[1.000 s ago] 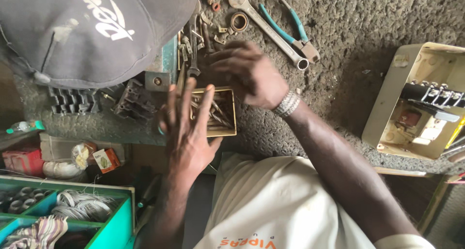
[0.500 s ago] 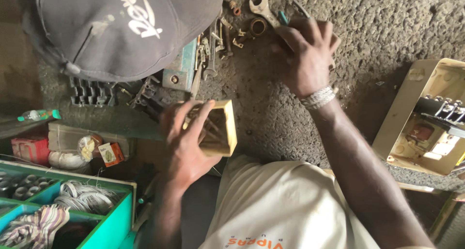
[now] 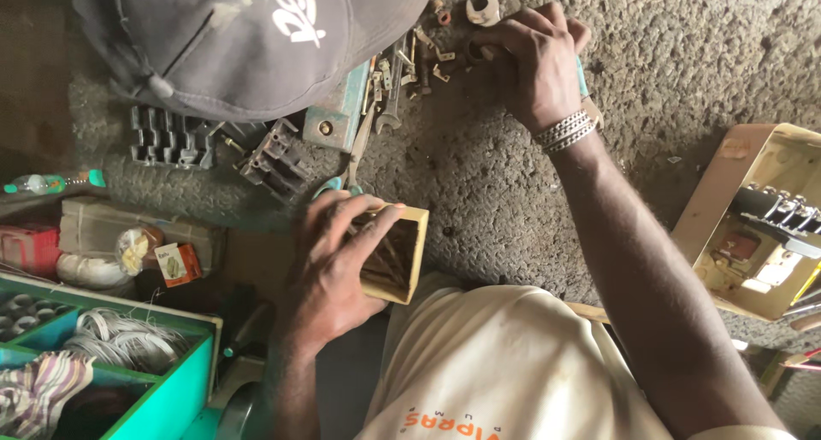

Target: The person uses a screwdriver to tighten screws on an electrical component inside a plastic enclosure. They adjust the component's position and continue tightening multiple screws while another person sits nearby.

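While the left hand (image 3: 329, 273) grips a small square cardboard box (image 3: 400, 253), the right hand (image 3: 534, 59) curls over scattered metal hardware (image 3: 423, 51).

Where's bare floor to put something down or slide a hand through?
Free: rough floor between the small open box in the left hand and the right hand, and the stretch right of that forearm up to the wooden box. Crowded: the hardware pile by the right hand, and the green tray.
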The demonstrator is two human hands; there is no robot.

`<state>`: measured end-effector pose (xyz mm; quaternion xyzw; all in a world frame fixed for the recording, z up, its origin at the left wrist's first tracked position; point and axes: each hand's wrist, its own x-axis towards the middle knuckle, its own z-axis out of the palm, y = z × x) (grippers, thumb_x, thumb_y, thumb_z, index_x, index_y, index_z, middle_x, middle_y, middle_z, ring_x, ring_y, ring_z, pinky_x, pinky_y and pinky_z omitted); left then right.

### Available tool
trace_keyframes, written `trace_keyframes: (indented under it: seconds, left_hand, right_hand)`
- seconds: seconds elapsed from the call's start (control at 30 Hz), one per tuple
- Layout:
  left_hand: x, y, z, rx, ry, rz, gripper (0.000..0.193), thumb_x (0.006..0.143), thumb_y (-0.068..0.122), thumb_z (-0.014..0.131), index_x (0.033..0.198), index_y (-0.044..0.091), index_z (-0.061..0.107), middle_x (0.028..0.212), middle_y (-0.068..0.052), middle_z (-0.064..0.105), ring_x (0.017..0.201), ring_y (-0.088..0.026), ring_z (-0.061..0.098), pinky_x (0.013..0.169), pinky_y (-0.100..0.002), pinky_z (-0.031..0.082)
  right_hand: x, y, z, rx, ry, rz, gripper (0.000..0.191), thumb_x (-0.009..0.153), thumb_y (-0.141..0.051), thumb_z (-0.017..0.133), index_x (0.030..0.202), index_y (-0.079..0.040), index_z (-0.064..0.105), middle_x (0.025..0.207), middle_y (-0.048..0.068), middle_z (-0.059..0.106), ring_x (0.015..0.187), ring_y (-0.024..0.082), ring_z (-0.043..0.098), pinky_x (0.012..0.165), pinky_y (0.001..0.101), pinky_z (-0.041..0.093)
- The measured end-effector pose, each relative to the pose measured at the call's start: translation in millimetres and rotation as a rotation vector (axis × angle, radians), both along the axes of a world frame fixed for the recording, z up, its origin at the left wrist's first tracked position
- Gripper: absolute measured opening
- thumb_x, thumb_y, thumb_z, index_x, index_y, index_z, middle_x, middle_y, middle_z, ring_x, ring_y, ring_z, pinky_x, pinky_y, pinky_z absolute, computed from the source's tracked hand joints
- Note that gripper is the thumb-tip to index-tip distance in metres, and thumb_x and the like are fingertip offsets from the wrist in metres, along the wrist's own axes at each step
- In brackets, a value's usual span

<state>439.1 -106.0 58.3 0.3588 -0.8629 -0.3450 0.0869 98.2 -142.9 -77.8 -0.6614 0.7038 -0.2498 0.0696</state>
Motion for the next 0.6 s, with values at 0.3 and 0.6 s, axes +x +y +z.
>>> trace_keyframes:
  seconds: [0.3, 0.6]
  left_hand:
    - [-9.4, 0.9, -3.5, -0.013, 0.029, -0.042, 0.089, 0.051, 0.011, 0.089, 0.136, 0.012, 0.063, 0.134, -0.010, 0.056, 0.130, -0.040, 0.044, 0.111, -0.050, 0.040]
    - [-31.1, -9.1, 1.3, -0.105, 0.020, -0.066, 0.089, 0.046, 0.012, 0.089, 0.131, 0.009, 0.065, 0.133, -0.011, 0.058, 0.130, -0.040, 0.046, 0.111, -0.052, 0.039]
  right_hand:
    - [17.5, 11.8, 0.6, -0.101, 0.021, 0.022, 0.016, 0.096, -0.034, 0.081, 0.110, -0.026, 0.082, 0.117, -0.002, 0.071, 0.120, 0.027, 0.051, 0.106, 0.0479, 0.031]
    - [42.0, 9.4, 12.8, -0.077, 0.181, -0.063, 0.031, 0.093, -0.025, 0.060, 0.119, -0.022, 0.075, 0.132, 0.008, 0.060, 0.126, 0.029, 0.048, 0.104, 0.0578, 0.029]
